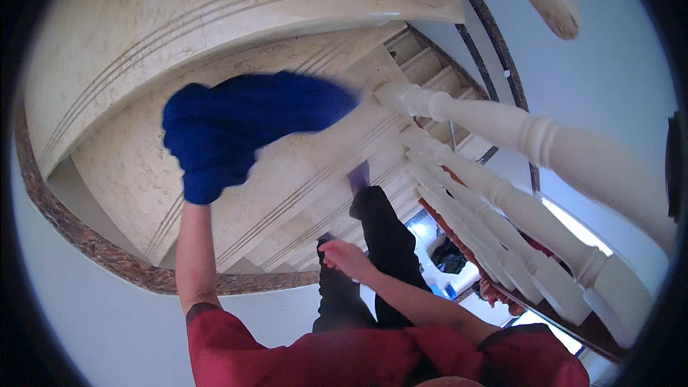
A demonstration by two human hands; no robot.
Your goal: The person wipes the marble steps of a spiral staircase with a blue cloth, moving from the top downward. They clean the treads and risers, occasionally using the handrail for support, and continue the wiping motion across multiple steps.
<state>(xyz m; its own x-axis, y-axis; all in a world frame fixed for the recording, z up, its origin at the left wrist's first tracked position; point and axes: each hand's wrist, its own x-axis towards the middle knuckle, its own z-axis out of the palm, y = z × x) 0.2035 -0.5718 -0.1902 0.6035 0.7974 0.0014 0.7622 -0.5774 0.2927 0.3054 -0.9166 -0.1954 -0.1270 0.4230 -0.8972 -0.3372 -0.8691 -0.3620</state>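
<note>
A dark blue cloth (231,113) spreads above a cream stone stair tread (290,164), its right end blurred. My left forearm (198,247) reaches up into the cloth's lower end; the cloth covers my left hand, so the fingers are hidden. The cloth drapes from that hand and extends to the right. My right hand (346,259) hangs lower in the picture, in front of my dark trousers (384,236). Its fingers are loosely bent, with nothing seen in them. One bare foot (360,176) shows on a lower step.
Grooved cream steps (226,8) curve around above the cloth. White turned balusters (484,115) line the right side, with a lower flight (430,64) visible beyond them. A brown stone skirting (97,244) borders the wall at left. Dark and blue items lie on the floor below.
</note>
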